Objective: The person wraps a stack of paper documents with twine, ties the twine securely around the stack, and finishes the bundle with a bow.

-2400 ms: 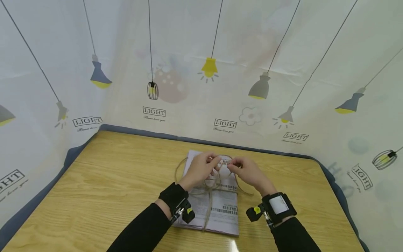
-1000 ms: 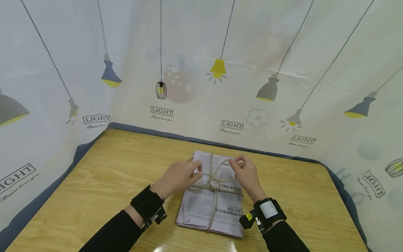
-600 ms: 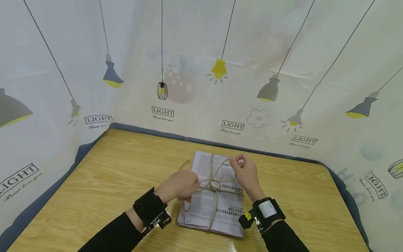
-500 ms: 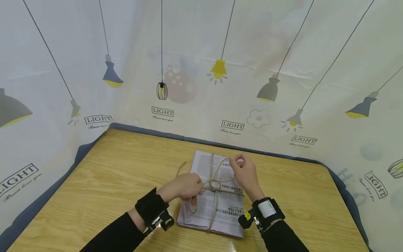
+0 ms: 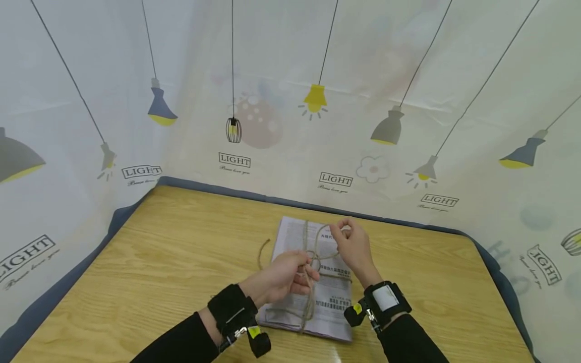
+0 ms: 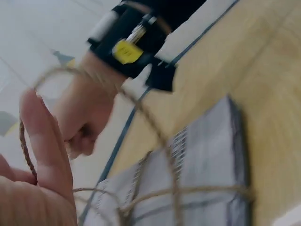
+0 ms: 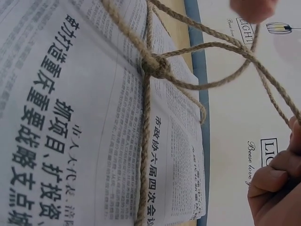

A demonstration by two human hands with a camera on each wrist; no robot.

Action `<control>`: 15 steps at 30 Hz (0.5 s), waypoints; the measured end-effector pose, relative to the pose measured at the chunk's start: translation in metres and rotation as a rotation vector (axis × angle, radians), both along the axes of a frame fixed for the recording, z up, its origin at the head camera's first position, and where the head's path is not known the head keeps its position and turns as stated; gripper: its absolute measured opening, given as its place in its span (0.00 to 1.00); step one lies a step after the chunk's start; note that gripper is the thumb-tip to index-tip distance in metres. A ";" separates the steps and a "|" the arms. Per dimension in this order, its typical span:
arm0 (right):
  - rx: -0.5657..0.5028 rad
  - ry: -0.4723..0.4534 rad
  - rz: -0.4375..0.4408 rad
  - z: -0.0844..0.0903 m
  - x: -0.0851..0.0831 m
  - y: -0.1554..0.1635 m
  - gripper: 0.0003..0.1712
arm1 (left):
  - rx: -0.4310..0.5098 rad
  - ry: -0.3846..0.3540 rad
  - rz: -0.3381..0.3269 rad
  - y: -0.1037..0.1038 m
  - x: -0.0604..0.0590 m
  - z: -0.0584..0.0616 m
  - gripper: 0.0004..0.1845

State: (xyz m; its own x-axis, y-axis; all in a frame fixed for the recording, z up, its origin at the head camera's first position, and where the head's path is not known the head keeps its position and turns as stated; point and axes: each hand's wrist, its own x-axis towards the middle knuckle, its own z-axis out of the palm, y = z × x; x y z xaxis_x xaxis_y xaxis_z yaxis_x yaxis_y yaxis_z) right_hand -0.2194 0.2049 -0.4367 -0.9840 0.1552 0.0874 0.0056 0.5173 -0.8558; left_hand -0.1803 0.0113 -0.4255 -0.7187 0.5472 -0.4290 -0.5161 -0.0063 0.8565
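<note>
Over the tied papers (image 5: 317, 282) on the tabletop (image 5: 159, 262), twine (image 5: 323, 241) is pinched by the right hand (image 5: 351, 247) while another strand, newly gripped, is drawn nearer by the left hand (image 5: 283, 277).

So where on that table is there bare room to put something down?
Bare wood lies left of the newspaper bundle, out to the table edge, and on its right. The middle is crowded: left hand and right hand hold twine there.
</note>
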 end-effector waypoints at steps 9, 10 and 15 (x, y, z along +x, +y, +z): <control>-0.030 0.076 0.107 0.001 0.000 0.000 0.12 | -0.401 0.434 -0.100 0.008 0.016 -0.022 0.24; -0.026 0.082 0.115 0.001 0.000 0.000 0.12 | -0.498 0.556 -0.125 0.006 0.014 -0.023 0.26; -0.038 0.111 0.192 -0.001 0.001 0.001 0.13 | -0.759 0.853 -0.148 -0.003 0.005 -0.021 0.32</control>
